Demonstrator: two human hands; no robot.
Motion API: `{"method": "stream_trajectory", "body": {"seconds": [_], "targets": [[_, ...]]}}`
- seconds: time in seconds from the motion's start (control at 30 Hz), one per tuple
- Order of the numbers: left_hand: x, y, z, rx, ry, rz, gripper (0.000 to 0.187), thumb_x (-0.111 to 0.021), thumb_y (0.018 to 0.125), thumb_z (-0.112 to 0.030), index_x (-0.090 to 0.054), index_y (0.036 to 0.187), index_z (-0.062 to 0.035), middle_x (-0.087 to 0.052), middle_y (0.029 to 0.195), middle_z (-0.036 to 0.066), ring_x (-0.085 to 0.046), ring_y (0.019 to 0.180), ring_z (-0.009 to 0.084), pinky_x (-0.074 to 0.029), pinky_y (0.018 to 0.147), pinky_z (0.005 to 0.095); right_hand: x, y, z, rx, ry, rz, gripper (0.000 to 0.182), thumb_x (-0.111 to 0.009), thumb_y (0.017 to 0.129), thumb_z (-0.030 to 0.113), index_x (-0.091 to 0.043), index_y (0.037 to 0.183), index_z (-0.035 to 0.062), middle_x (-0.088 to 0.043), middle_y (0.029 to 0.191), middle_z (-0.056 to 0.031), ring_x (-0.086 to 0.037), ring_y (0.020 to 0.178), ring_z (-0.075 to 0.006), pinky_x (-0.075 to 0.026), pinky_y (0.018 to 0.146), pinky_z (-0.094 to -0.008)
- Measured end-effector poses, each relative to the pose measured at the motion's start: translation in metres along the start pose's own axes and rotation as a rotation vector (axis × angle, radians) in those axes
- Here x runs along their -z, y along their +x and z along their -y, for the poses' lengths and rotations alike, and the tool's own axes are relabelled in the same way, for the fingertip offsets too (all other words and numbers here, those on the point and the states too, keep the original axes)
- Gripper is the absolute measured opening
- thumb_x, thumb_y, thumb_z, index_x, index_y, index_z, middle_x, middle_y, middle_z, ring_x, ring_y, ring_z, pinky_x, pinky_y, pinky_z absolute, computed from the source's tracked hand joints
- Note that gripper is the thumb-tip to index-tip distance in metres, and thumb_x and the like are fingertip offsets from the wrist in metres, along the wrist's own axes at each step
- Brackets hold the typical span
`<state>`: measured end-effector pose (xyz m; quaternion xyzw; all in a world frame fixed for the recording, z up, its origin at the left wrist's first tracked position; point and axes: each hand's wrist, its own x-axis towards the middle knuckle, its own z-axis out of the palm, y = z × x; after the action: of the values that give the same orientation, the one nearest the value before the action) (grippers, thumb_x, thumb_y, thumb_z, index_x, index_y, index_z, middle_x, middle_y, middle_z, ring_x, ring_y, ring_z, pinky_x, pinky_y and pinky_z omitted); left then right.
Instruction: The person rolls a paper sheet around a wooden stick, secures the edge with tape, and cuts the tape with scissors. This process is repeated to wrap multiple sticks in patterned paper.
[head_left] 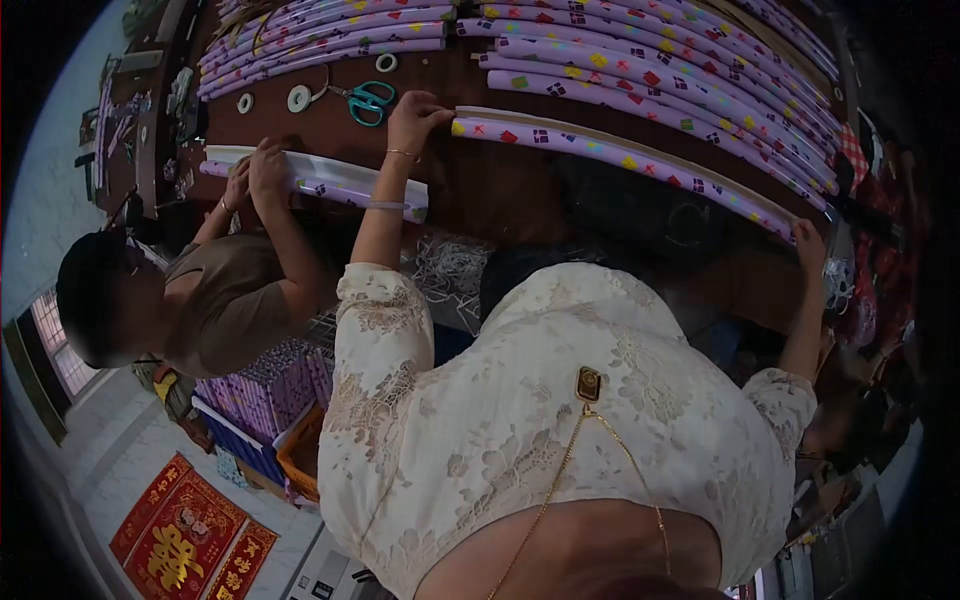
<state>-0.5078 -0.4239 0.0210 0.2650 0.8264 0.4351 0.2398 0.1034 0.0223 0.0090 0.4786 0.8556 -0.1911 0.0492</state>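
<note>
A long purple patterned roll with a pale strip along its upper edge lies across the brown table. My left hand is at the roll's left end, its fingers pinched together at the tip. At the far right end, my right hand has its fingers against the roll's end; how they close is too small to make out. Teal-handled scissors lie just left of my left hand. Two tape rolls, one white and one smaller, are near the scissors.
Many purple rolls lie at the table's back. On the left, a co-worker has both hands on another partly wrapped roll. Below are a blue crate of purple rolls and an orange crate. White scraps hang near the table's front.
</note>
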Motion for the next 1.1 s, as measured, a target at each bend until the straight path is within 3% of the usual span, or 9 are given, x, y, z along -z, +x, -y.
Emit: {"method": "stream_trajectory", "body": {"seconds": [0.37, 0.47, 1.1], "targets": [[-0.005, 0.004, 0.009, 0.001, 0.031, -0.028, 0.041, -0.075, 0.066, -0.014, -0.05, 0.094, 0.0024, -0.066, 0.077, 0.008, -0.062, 0.074, 0.014, -0.047, 0.067, 0.0245, 0.001, 0.002, 0.015, -0.056, 0.019, 0.022, 0.028, -0.05, 0.084, 0.035, -0.055, 0.095, 0.0093, -0.06, 0.083, -0.0112, -0.059, 0.081, -0.0267, -0.043, 0.07, -0.0339], [-0.006, 0.003, 0.005, 0.009, 0.065, 0.0, 0.041, -0.073, 0.069, -0.007, -0.046, 0.099, 0.004, -0.063, 0.081, 0.012, -0.062, 0.077, 0.0167, -0.049, 0.067, 0.0251, 0.002, 0.003, 0.015, -0.073, 0.001, 0.056, 0.028, -0.05, 0.084, 0.035, -0.055, 0.094, 0.0089, -0.06, 0.084, -0.0114, -0.059, 0.081, -0.0271, -0.043, 0.07, -0.0338], [-0.008, 0.0, -0.014, 0.02, 0.256, -0.081, 0.048, -0.077, 0.063, -0.023, -0.051, 0.094, 0.0011, -0.067, 0.077, 0.008, -0.063, 0.073, 0.0166, -0.047, 0.066, 0.0265, 0.008, 0.004, 0.021, -0.081, -0.037, 0.088, 0.031, -0.049, 0.083, 0.035, -0.053, 0.089, 0.0058, -0.059, 0.084, -0.0155, -0.057, 0.083, -0.0331, -0.042, 0.071, -0.0383]]}}
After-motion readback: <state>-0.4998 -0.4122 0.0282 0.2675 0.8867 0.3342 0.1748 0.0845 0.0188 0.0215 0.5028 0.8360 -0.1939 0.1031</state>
